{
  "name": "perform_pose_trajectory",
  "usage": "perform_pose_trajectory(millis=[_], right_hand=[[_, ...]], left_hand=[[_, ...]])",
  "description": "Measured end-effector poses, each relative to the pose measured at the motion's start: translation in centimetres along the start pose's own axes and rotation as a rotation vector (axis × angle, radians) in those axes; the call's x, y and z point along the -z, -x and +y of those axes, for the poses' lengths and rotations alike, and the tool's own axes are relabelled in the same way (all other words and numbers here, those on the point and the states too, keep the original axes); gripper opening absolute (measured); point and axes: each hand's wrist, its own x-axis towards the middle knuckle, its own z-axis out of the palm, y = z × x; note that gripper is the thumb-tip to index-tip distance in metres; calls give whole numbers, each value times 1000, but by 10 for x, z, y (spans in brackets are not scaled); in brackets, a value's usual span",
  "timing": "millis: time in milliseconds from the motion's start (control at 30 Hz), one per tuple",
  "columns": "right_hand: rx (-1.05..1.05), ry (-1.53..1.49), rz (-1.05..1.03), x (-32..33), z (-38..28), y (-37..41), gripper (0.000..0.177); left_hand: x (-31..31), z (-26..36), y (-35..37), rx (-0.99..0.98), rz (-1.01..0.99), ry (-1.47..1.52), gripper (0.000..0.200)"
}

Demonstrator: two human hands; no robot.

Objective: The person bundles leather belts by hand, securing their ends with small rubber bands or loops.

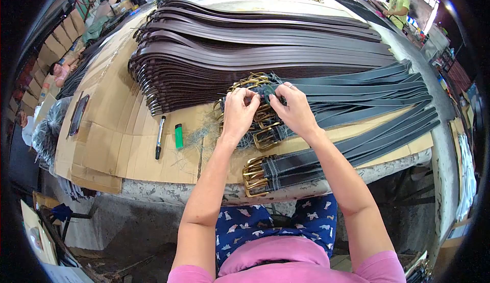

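Observation:
My left hand (239, 110) is closed, thumb and fingertips pinched together over the pile of gold belt buckles (265, 117). Close beside it, my right hand (295, 110) is pinched too, thumb toward the left hand. A small dark green thing shows between the two hands, too little of it to name. The buckles belong to black belts (352, 91) with light stitching, which stretch away to the right. Nearer me lies another bundle of black belts (326, 165) with gold buckles (256, 177) at the table edge. Loose thread (204, 132) is scattered left of my hands.
A large stack of dark brown belts (255, 43) lies beyond my hands. On the cardboard (102, 145) are a black-capped marker (161, 137), a green lighter (178, 136) and a phone-like dark object (78, 114). A person in a yellow-green shirt (398, 4) stands far right.

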Motion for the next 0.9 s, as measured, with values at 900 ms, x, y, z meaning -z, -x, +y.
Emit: perform_pose_trajectory(millis=[900], right_hand=[[-343, -171, 184, 10, 22, -10, 24]], left_hand=[[0, 11, -37, 22, -43, -197, 28]])
